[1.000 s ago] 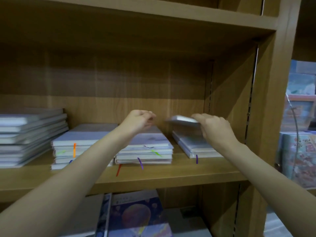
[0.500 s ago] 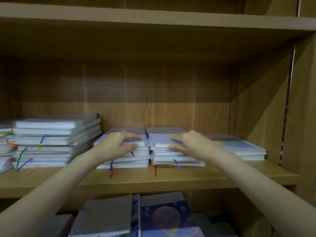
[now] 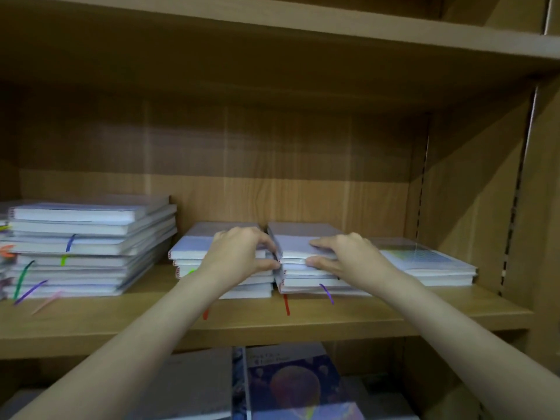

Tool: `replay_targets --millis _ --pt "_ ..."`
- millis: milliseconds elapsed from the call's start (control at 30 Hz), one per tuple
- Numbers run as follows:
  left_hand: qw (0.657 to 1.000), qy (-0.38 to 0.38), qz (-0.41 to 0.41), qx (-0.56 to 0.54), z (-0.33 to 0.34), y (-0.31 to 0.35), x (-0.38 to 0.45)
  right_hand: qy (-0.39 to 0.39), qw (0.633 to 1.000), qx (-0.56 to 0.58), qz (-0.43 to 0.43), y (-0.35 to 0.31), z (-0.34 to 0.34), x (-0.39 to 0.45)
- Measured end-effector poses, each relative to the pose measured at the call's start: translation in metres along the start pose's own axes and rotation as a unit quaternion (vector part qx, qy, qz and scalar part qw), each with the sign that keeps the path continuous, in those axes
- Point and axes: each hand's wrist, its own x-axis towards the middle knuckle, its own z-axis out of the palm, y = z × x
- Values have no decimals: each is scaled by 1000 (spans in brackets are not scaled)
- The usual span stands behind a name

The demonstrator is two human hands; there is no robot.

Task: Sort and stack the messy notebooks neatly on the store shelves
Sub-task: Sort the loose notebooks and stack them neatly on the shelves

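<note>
Two middle stacks being squared; my left hand (image 3: 239, 256) grips the left stack (image 3: 194, 253), my right hand (image 3: 348, 259) pinches the right stack (image 3: 306, 242); next, I'd align their edges.

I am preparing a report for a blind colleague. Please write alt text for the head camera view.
Two hands grip adjacent middle notebook stacks on a wooden shelf: the left hand on the left stack, the right hand on the right stack. A taller stack lies further left, a low one further right.

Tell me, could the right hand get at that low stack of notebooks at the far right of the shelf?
Probably yes. The right hand grips the neighbouring stack, and the low right-hand stack of pale notebooks lies just beside it, nothing between.
</note>
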Motion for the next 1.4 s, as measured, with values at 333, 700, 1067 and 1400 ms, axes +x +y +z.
replay_targets --millis 333,700,1067,1400 --pt "996 30 78 -30 12 0 -11 54 997 46 -43 13 18 -6" --pt "992 24 92 -86 6 -5 -28 154 973 -111 -133 8 8 -17" --pt "961 70 197 180 23 -8 -22 144 982 -67 -104 4 -5 -5" --pt "965 111 237 27 12 4 7 164 979 -74 -93 6 -14 6"
